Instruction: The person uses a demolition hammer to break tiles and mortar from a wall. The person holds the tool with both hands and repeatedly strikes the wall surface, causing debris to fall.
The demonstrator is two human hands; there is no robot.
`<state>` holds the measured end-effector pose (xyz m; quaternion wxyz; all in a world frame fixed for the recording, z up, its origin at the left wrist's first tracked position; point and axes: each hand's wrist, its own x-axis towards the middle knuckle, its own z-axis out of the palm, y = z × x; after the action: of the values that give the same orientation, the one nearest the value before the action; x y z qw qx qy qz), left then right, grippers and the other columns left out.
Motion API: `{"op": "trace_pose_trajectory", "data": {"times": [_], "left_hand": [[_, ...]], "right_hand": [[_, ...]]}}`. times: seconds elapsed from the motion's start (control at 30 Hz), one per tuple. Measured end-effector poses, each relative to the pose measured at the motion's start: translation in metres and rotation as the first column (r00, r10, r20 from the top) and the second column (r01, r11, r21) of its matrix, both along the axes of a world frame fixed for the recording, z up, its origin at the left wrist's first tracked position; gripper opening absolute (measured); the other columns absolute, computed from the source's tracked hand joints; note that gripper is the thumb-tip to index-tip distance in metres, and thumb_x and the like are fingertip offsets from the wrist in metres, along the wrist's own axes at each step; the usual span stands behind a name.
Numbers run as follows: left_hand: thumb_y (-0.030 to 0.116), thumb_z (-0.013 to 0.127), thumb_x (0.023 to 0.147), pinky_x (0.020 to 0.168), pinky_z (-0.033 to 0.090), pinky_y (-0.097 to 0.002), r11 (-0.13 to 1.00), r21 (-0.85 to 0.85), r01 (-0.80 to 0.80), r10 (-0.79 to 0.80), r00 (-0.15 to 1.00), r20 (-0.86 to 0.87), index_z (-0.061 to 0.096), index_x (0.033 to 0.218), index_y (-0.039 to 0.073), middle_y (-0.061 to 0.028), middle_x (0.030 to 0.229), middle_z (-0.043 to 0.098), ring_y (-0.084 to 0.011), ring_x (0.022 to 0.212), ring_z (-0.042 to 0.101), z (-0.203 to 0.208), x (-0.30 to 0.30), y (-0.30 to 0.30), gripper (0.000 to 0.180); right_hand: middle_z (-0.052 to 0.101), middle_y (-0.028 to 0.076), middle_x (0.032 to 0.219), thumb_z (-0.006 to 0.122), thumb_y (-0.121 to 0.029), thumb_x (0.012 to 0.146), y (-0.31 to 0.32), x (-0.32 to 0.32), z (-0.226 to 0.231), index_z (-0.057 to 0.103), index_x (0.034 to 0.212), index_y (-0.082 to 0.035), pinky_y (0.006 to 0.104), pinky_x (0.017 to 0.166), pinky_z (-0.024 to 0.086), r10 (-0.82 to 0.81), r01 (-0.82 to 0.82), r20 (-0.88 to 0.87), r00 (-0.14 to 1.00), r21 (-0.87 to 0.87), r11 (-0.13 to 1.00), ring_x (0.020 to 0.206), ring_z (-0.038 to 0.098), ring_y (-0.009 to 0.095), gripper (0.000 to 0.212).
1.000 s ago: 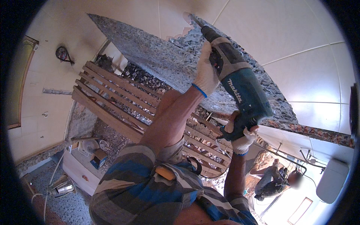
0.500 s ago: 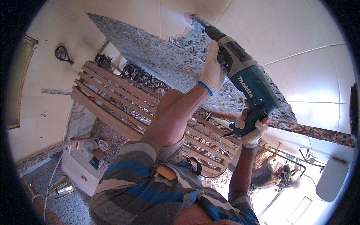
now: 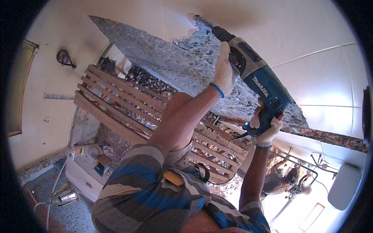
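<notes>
Power drill (image 3: 268, 79) at 2 o'clock | our left hand (image 3: 224, 72) holds its front, our right hand (image 3: 271, 132) its handle, fingers wrapped | seemingly part-done: grey surface (image 3: 163, 54) bared at 12, cream tiling (image 3: 248, 19) left at 1

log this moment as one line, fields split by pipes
left hand: gloved, holding drill near front | right hand: gloved, on rear handle | bit: tip by upper edge of rough grey patch

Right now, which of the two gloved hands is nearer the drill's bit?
The left hand, at the front of the drill, just behind the dark chuck; the right hand grips the rear handle, farther from the bit.
</notes>
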<state>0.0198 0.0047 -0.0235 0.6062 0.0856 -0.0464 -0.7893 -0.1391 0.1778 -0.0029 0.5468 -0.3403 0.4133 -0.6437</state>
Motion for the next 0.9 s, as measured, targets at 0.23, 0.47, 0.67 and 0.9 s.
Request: {"op": "trace_pose_trajectory", "data": {"times": [0.23,0.47,0.67,0.9], "left_hand": [[0.050,0.053,0.111,0.106,0.053,-0.0439,1.000,0.014,-0.021,0.020,1.000,0.016,0.066,0.131,0.010,-0.0060,0.123,0.071,-0.0224,0.116,0.066,0.002,-0.003,0.000,0.047],[0.051,0.054,0.111,0.106,0.053,-0.0442,1.000,0.022,-0.014,0.013,0.999,0.034,0.065,0.131,0.009,-0.0076,0.125,0.071,-0.0234,0.116,0.067,-0.003,-0.006,-0.002,0.048],[0.052,0.052,0.111,0.105,0.053,-0.0438,1.000,0.025,-0.007,0.006,0.999,0.042,0.065,0.132,0.009,-0.0076,0.125,0.071,-0.0229,0.116,0.067,-0.008,-0.008,-0.006,0.049],[0.052,0.051,0.111,0.105,0.052,-0.0432,0.999,0.024,-0.043,0.041,0.996,0.076,0.065,0.133,0.010,-0.0059,0.126,0.071,-0.0223,0.117,0.066,-0.008,-0.010,-0.009,0.049]], "right_hand": [[0.066,0.015,0.083,0.065,-0.053,0.087,-0.003,-0.007,-0.004,0.048,0.144,0.015,0.0340,0.046,0.046,-0.026,0.026,-0.029,0.999,0.028,0.999,0.048,0.056,0.020,0.091],[0.060,0.009,0.075,0.067,-0.054,0.085,-0.004,-0.012,-0.009,0.052,0.140,0.015,0.0337,0.046,0.043,0.042,-0.042,0.003,0.999,0.030,0.999,0.047,0.052,0.019,0.090],[0.058,0.008,0.073,0.069,-0.056,0.084,-0.008,-0.012,-0.008,0.054,0.136,0.015,0.0342,0.045,0.042,-0.014,0.015,-0.014,1.000,0.053,0.998,0.046,0.051,0.018,0.088],[0.061,0.011,0.077,0.072,-0.052,0.084,-0.012,-0.021,-0.011,0.050,0.140,0.015,0.0342,0.046,0.046,0.072,-0.072,0.028,0.997,0.012,0.997,0.048,0.054,0.019,0.091]]}}
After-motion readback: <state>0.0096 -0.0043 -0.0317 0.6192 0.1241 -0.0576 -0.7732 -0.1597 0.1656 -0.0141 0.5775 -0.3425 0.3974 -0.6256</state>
